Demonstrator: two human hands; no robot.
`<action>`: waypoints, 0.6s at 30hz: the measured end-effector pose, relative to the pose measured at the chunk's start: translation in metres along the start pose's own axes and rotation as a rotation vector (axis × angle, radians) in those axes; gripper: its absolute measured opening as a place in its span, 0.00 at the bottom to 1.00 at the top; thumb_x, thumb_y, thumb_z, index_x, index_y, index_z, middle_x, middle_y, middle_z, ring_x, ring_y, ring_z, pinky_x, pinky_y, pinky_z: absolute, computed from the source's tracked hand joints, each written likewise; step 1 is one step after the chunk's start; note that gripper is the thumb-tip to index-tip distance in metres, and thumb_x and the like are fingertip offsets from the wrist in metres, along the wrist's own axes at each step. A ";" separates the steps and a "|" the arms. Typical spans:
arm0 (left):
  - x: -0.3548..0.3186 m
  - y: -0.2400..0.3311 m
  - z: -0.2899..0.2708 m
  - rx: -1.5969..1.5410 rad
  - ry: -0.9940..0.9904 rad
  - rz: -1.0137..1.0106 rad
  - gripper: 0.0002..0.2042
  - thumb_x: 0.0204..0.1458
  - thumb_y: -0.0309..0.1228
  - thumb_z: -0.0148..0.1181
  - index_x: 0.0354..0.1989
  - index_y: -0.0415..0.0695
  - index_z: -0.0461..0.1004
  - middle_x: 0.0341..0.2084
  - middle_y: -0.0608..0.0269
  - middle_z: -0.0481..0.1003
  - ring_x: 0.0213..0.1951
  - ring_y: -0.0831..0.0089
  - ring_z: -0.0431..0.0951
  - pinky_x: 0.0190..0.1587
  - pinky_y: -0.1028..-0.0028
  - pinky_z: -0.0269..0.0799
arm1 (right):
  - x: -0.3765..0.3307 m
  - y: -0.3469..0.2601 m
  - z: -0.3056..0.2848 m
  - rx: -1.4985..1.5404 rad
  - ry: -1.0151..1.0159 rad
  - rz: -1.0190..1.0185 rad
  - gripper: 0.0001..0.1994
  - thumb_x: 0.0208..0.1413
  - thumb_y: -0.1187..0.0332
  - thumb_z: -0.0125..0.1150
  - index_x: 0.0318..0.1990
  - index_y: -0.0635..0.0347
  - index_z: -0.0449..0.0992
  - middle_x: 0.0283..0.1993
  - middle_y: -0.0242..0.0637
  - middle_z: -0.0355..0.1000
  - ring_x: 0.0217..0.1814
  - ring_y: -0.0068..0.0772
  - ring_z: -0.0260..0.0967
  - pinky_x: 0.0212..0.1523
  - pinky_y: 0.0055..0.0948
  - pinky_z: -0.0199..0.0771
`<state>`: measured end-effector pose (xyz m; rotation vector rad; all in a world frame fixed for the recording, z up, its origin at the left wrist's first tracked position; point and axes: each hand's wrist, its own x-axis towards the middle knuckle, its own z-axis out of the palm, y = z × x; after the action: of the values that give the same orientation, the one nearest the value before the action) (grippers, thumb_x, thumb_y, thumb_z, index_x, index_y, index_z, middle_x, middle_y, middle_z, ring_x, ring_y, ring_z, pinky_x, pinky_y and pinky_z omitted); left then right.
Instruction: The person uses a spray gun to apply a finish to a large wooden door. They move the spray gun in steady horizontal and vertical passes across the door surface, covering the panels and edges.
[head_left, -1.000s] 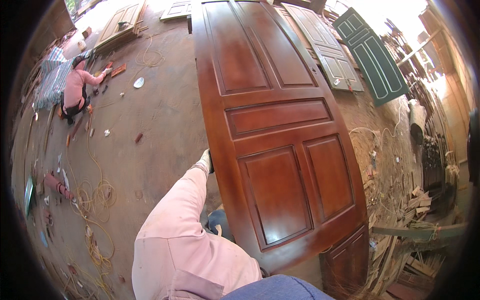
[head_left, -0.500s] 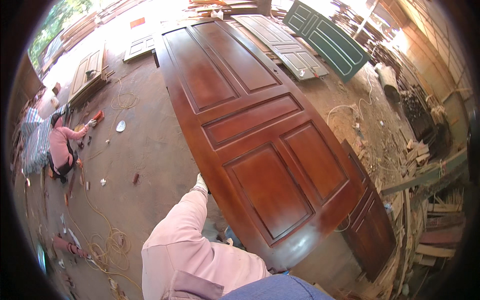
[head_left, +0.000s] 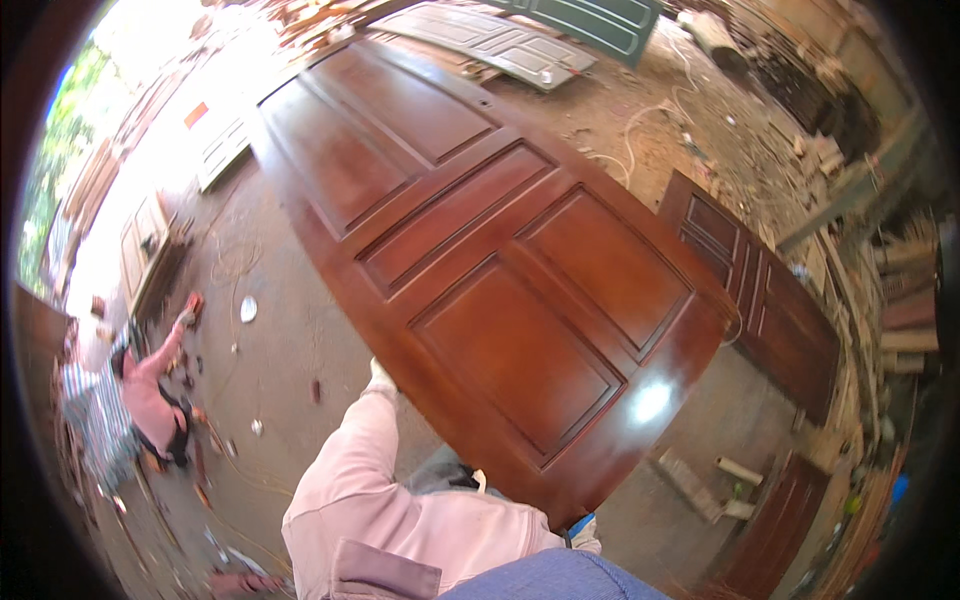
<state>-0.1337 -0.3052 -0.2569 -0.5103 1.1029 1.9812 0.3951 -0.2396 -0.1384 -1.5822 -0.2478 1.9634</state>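
Observation:
A large reddish-brown panelled wooden door [head_left: 480, 290] stretches from close in front of me toward the far left. My left hand [head_left: 381, 376], in a pale glove below a pink sleeve, is closed on the door's left edge. The fingers reach out of sight beneath the door. At the near bottom corner of the door is my right hand [head_left: 587, 537], mostly hidden, beside a small blue patch. Its fingers do not show clearly. A bright glare lies on the glossy surface near the bottom right.
Another brown door [head_left: 755, 290] lies to the right, with a dark red panel [head_left: 775, 530] nearer me. Wood blocks [head_left: 690, 485] lie between. A person in pink [head_left: 155, 400] crouches at the left. A grey door [head_left: 480, 42] and a green door [head_left: 590, 22] stand at the back.
My view has swung, and the big door now sits further left and more slanted in it. My left hand stays on its edge. The right hand has come partly into sight.

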 end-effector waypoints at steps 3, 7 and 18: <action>-0.010 0.036 -0.045 -0.056 0.078 0.015 0.28 0.63 0.54 0.35 0.64 0.49 0.64 0.61 0.61 0.67 0.63 0.61 0.64 0.64 0.59 0.60 | -0.025 0.035 -0.015 0.047 0.057 -0.006 0.33 0.64 0.38 0.34 0.66 0.51 0.65 0.65 0.33 0.66 0.65 0.40 0.63 0.65 0.46 0.61; -0.021 0.069 -0.061 0.064 0.138 -0.037 0.29 0.63 0.54 0.35 0.64 0.49 0.64 0.61 0.61 0.68 0.62 0.61 0.65 0.63 0.58 0.61 | -0.056 0.084 -0.035 0.101 0.112 -0.003 0.33 0.64 0.38 0.34 0.66 0.52 0.65 0.65 0.33 0.66 0.65 0.40 0.63 0.65 0.45 0.61; -0.024 0.086 -0.051 0.347 0.120 -0.153 0.30 0.61 0.55 0.37 0.64 0.50 0.65 0.60 0.62 0.69 0.60 0.62 0.68 0.60 0.57 0.63 | -0.014 0.181 -0.105 0.138 0.150 -0.261 0.30 0.67 0.44 0.36 0.62 0.57 0.69 0.59 0.33 0.71 0.60 0.33 0.67 0.64 0.36 0.64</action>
<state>-0.1893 -0.3854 -0.2240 -0.5152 1.4043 1.6004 0.4348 -0.4154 -0.2452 -1.5168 -0.2393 1.6209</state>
